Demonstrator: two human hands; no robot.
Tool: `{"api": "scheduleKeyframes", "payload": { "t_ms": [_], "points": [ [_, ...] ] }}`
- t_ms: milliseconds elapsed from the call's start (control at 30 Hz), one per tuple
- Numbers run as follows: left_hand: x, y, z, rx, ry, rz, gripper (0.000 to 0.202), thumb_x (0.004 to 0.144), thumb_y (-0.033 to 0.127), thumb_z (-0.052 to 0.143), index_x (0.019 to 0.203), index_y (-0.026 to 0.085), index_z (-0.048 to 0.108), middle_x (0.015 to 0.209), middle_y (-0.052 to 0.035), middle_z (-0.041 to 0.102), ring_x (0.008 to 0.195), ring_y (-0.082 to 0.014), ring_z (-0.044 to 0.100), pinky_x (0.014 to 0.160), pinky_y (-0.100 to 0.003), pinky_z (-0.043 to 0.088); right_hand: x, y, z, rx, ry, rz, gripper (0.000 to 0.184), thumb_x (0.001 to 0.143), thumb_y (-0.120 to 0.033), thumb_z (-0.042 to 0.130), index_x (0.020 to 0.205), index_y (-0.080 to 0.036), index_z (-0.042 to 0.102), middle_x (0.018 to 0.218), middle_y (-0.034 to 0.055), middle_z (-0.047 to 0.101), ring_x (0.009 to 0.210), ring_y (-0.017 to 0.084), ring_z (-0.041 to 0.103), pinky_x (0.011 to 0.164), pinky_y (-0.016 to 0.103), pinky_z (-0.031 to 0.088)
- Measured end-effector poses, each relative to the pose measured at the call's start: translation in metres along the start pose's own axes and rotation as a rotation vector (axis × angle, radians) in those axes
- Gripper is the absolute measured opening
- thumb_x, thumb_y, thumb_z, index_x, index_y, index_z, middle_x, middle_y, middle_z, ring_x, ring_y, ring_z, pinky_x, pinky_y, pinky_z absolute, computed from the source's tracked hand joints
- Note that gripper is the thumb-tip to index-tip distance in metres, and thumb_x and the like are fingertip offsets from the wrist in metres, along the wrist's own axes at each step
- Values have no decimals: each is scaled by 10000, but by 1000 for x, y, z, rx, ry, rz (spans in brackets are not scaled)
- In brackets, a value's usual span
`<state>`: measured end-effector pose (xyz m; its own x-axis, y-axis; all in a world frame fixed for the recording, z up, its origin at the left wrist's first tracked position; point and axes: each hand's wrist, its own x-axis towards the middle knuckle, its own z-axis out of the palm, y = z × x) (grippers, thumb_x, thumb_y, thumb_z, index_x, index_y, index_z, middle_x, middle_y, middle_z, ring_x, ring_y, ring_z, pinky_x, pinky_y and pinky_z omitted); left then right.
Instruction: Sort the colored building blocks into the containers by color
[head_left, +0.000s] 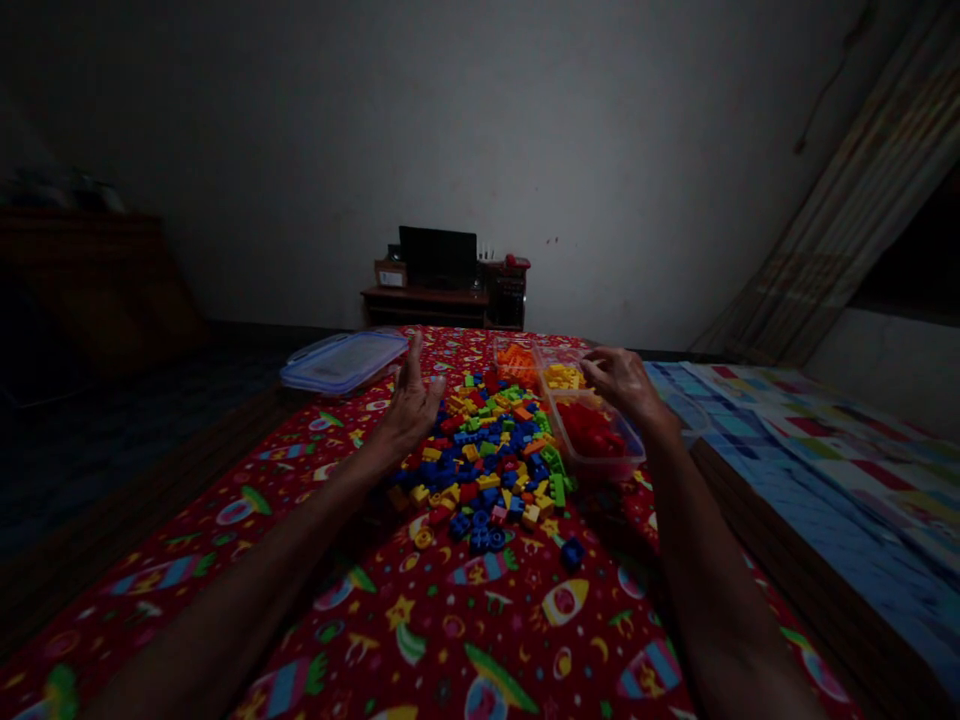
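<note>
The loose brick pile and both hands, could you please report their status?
Left hand open, left of the brick pile. Right hand at the yellow bricks, grip unclear. Pile loose on red cloth. Red-brick box at pile's right.

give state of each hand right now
Left hand: open, nothing visible in it, by the toy brick pile.
Right hand: curled near the yellow bricks; whether it holds one cannot be told.
</note>
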<state>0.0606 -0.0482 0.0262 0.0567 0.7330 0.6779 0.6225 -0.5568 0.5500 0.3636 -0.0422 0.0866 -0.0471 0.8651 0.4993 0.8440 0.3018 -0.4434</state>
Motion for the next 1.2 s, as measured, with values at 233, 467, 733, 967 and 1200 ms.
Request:
{"api": "scheduleKeyframes", "payload": {
  "t_ms": [233, 467, 733, 967, 1200],
  "points": [
    [-21, -35, -50, 359, -287, 74, 621, 893, 543, 264, 1397, 189, 348, 1481, -98, 353, 1370, -258, 291, 1119, -488, 239, -7, -26, 18, 132, 2, -197, 236, 833, -235, 469, 784, -158, 687, 717, 72, 695, 656, 148, 628, 605, 238, 445],
    [-143, -103, -102, 589, -402, -211, 580, 917, 484, 229, 1447, 259, 290, 1429, -78, 447, 1307, -287, 409, 1045, -490, 363, -10, -42, 27, 148, -51, -230, 212, 822, -204, 478, 721, -151, 657, 684, 68, 676, 585, 123, 580, 580, 231, 401],
    [-160, -26, -46, 511, -465, -36, 684, 929, 453, 357, 1491, 277, 9, 1569, -75, 107, 1412, -290, 187, 1095, -484, 313, -11, -45, 29, 127, -71, -263, 230, 826, -193, 465, 694, -147, 648, 654, 63, 651, 563, 115, 552, 574, 244, 369],
    [-102, 6, 23, 369, -449, 132, 637, 933, 462, 363, 1484, 268, 110, 1565, -120, 105, 1429, -329, 24, 1106, -592, 171, -14, -51, 24, 118, -73, -236, 227, 827, -179, 478, 677, -158, 647, 631, 57, 635, 563, 123, 541, 568, 252, 359],
    [-72, 74, 52, 264, -528, 417, 456, 956, 383, 312, 1373, 208, 372, 1421, -142, 406, 1345, -292, 304, 1118, -573, 131, -9, -44, 22, 261, -33, -179, 167, 829, -228, 539, 771, -164, 682, 683, 66, 663, 667, 154, 605, 647, 257, 406]
  ]
}}
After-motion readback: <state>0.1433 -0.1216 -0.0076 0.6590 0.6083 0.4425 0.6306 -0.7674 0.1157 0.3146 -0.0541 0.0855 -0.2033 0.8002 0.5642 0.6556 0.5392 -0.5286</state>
